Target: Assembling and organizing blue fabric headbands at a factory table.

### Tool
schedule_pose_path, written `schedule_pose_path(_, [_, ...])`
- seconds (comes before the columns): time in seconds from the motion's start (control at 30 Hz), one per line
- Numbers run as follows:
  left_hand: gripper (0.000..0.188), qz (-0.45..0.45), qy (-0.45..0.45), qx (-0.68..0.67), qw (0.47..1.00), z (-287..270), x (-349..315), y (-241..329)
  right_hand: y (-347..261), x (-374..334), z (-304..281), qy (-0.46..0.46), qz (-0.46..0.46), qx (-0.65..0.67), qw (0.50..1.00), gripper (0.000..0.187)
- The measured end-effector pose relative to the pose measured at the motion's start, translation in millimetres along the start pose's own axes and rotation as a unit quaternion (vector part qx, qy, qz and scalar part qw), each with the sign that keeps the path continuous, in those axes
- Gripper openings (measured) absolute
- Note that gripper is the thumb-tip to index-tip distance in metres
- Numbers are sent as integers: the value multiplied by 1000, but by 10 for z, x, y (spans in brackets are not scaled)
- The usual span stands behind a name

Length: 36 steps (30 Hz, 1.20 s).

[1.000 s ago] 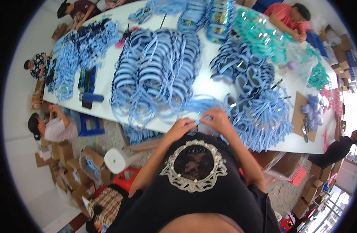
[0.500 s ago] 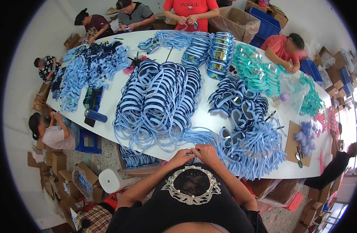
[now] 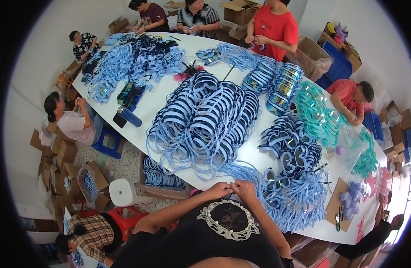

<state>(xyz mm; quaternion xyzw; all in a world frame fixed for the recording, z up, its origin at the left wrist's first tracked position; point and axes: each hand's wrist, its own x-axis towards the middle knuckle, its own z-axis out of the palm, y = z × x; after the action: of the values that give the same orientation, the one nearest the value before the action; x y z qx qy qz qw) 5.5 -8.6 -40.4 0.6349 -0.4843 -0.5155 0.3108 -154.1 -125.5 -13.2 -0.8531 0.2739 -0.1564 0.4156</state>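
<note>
My left hand (image 3: 219, 190) and my right hand (image 3: 244, 190) meet at the near edge of the long white table (image 3: 147, 107), fingers pinched together on a small piece of a light blue goggle strap (image 3: 232, 186) that is mostly hidden between them. Just beyond my hands lies a bundle of light blue straps (image 3: 241, 172). Rows of dark and light blue swim goggles (image 3: 205, 118) are stacked ahead on the left. A heap of goggles with loose straps (image 3: 290, 196) lies by my right hand.
Teal goggles (image 3: 319, 114) and more blue goggles (image 3: 129, 67) cover the table. Several people sit or stand around it. A blue cylinder (image 3: 129, 116) lies near the left edge. Cardboard boxes (image 3: 64, 152), a white stool (image 3: 122, 192) and a blue stool (image 3: 108, 142) stand on the floor at left.
The view has tilted up and away, showing more of the far table and people. My hands stay pinched together at the table's near edge.
</note>
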Motion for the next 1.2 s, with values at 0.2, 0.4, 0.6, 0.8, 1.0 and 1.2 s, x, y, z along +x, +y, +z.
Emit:
schedule_pose_path(0.2, [32,23,-5,53,998,-9,27,-11,-149,62,-19,4,36,-70,997,26])
schedule_pose_path(0.4, [30,43,42,22,998,-2,39,98,-130,180,61,11,60,-80,995,19])
schedule_pose_path(0.6, [30,141,81,2,987,24,87,150,188,195,155,41,126,-4,991,30])
schedule_pose_path(0.8, [29,137,152,70,976,-95,141,208,-39,56,-156,-49,120,167,977,46])
schedule_pose_path(1.0, [46,-31,228,-316,920,-282,223,-6,-400,-65,-301,-74,91,206,972,21])
schedule_pose_path(1.2, [53,26,185,-606,773,-666,100,346,-570,4,-343,-47,35,153,987,15])
